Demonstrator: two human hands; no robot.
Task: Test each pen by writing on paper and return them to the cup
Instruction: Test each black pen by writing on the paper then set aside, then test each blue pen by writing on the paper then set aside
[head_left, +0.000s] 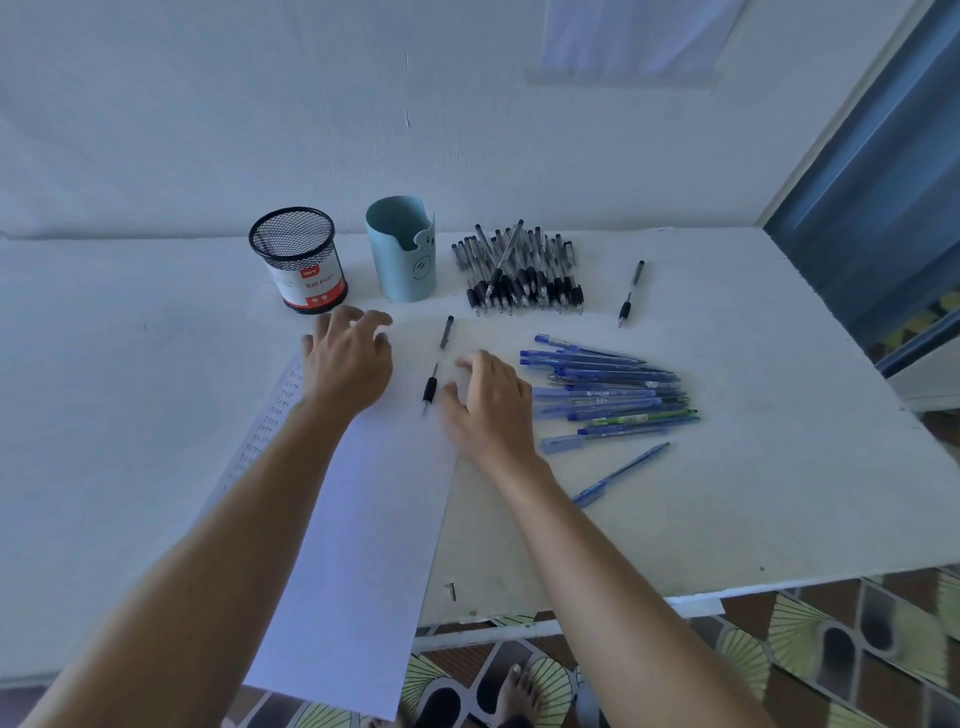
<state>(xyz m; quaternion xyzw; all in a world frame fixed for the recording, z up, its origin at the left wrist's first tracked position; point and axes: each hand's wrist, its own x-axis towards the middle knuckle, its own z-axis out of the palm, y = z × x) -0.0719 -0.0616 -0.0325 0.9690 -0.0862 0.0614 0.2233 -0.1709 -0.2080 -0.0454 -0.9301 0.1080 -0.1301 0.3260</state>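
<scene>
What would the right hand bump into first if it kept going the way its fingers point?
Most likely the black pen lying on the paper, just ahead and left of the right hand, though the hand's height is unclear.

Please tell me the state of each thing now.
Black wire-mesh cup: upright, looks empty.
Light blue plastic cup: upright, looks empty.
Black-grip pen pile: lying on table.
Blue pen pile: lying on table.
Single black-grip pen: lying loose, unheld.
White paper sheet: flat, overhanging table edge.
Left hand: open, over paper.
Right hand: open, holding nothing.
</scene>
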